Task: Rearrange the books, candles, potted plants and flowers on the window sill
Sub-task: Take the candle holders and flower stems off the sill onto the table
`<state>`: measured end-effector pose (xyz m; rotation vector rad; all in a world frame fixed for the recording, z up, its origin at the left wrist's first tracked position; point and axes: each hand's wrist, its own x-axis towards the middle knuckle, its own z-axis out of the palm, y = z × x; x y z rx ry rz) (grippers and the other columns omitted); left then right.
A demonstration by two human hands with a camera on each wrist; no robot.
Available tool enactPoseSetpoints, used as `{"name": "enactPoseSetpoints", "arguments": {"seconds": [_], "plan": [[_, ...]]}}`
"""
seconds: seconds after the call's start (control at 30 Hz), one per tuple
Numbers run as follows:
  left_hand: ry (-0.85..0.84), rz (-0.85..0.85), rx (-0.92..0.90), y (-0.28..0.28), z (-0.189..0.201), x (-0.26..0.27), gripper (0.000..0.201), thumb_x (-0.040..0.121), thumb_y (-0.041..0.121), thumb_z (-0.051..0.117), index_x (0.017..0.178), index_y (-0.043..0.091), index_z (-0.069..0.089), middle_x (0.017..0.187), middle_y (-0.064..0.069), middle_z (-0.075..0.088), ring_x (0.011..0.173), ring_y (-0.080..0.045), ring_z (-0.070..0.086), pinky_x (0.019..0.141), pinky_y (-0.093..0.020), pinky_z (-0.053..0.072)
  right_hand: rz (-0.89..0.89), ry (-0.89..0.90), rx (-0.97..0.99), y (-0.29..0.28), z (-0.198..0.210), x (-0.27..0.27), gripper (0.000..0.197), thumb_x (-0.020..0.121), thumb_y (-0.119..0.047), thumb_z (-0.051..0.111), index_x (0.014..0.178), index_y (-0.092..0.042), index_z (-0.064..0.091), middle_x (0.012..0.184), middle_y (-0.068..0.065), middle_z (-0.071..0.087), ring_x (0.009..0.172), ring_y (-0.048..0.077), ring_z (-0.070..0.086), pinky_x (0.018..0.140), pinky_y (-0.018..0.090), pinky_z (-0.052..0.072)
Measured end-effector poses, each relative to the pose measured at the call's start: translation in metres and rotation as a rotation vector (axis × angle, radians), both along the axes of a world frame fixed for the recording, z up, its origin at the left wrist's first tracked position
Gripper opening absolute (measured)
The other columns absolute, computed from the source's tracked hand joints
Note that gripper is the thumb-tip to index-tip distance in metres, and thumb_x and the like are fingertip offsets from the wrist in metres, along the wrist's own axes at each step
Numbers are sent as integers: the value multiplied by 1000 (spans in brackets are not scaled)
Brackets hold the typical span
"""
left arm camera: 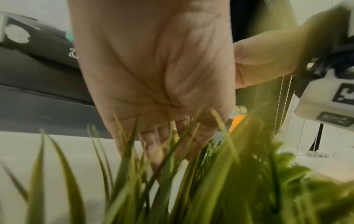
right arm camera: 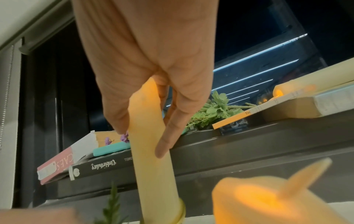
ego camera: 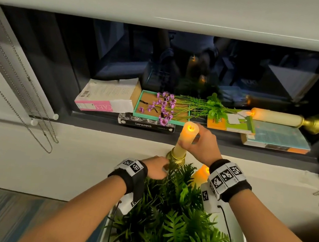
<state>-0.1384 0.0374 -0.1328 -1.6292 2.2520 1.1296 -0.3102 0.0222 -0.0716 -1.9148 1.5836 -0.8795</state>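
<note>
Your right hand (ego camera: 200,143) grasps the tall cream candle (ego camera: 186,139) partway up its shaft, thumb on one side and fingers (right arm camera: 168,136) on the other, as the right wrist view shows plainly. The candle stands nearly upright, leaning slightly, its lit tip at about 12 o'clock from your hand's grip and its gold holder (ego camera: 176,157) at 6 o'clock below it. Your left hand (ego camera: 156,166) sits at roughly 8 o'clock from the holder, fingers reaching to its base; the head view suggests contact, but leaves hide the fingertips in the left wrist view, so whether they grip it I cannot tell.

Directly below both hands, at 6 o'clock, lies the green potted plant (ego camera: 175,225), its fronds brushing your left palm (left arm camera: 157,72). A second, shorter glowing candle (ego camera: 201,175) stands just under your right wrist, at 5 o'clock from the held candle.

Beyond your hands at 12 o'clock is the window sill (ego camera: 95,121). On it, from 10 o'clock round to 2 o'clock: a pink and white book (ego camera: 105,97), a black book (ego camera: 145,123) with a teal frame (ego camera: 139,104) on top, purple flowers (ego camera: 165,106) lying across the frame, a green and orange book (ego camera: 230,124), a pale blue book (ego camera: 278,138), and a third candle (ego camera: 275,117) lying on its side in a gold holder.
</note>
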Motion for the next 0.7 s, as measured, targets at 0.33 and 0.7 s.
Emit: {"name": "enactPoseSetpoints", "arguments": {"seconds": [0.33, 0.7], "plan": [[-23, -54, -119, 13, 13, 8, 27, 82, -4, 43, 59, 11, 43, 71, -8, 48, 66, -25, 45, 55, -26, 32, 189, 150, 96, 1, 7, 13, 48, 67, -33, 84, 105, -16, 61, 96, 2, 67, 82, 17, 62, 70, 28, 49], [148, 85, -81, 9, 11, 23, 32, 84, -6, 41, 95, 4, 69, 104, -16, 66, 93, -26, 60, 80, -33, 50, 273, 490, 290, 13, -9, 20, 48, 73, -30, 78, 115, -17, 59, 116, 9, 61, 110, 28, 55, 86, 37, 50]]}}
